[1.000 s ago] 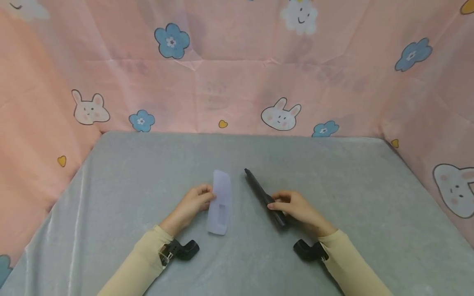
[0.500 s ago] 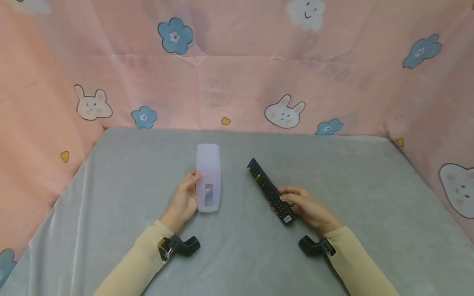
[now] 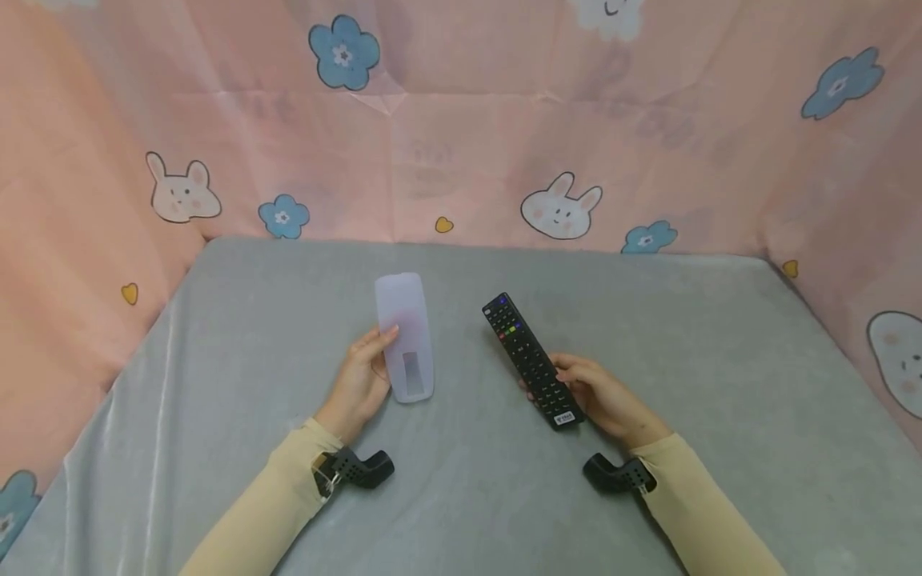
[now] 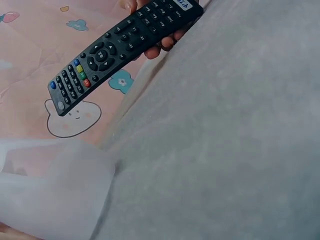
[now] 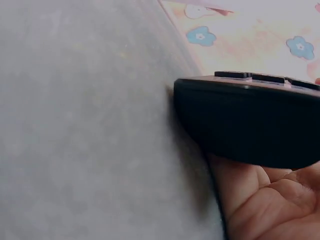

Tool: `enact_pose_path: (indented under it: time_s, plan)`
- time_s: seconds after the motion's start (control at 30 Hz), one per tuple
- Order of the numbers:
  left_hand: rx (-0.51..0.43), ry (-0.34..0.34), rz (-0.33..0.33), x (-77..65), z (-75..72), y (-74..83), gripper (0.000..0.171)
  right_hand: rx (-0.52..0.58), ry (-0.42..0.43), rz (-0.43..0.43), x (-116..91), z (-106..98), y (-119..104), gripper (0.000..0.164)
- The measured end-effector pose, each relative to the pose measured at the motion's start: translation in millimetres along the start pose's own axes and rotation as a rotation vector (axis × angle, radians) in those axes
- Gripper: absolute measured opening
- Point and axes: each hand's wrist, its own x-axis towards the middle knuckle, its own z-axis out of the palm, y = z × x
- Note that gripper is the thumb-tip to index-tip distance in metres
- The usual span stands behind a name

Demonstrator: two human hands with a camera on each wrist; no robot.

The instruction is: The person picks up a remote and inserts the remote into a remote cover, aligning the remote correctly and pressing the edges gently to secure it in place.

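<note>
Pinching a long, pale purple, cloudy cover [image 3: 405, 302] with the left hand [image 3: 358, 382]. Gripping a long, black plastic remote [image 3: 528, 352] with the right hand [image 3: 603, 398], apart from the cover.

In the head view, I read soft, moderate light; the curtain [image 3: 461, 144] is warmer toward the left. Shadows on the table [image 3: 475, 504] are faint. In the left wrist view, the remote [image 4: 125, 53] resolves clearly; the translucent cover [image 4: 60, 185] appears milky. In the right wrist view, I note a bright, washed-out curtain, blurred table texture and a near-black remote end.
</note>
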Motion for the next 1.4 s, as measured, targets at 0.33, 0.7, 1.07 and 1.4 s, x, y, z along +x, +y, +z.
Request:
enact_pose_path:
  time_s: [0.33, 0.7, 1.07, 1.4]
  plan:
    - [0.064, -0.059, 0.004, 2.3, 4.6, 2.1, 0.024, 0.025, 0.022, 0.02, 0.0, -0.2, -7.6, 0.052]
    - [0.129, -0.025, -0.047, 5.5, 6.0, 4.6, 0.017, 0.086, 0.066, 0.045, 0.5, 3.2, -11.2, 0.054]
    - [0.116, -0.036, -0.065, 5.5, 8.9, 0.5, 0.04, 0.057, 0.16, 0.116, 1.6, 3.3, -11.6, 0.054]
    - [0.044, -0.01, -0.113, 11.4, 21.0, 4.9, 0.045, 0.083, 0.166, 0.117, 2.7, 10.3, -5.6, 0.053]
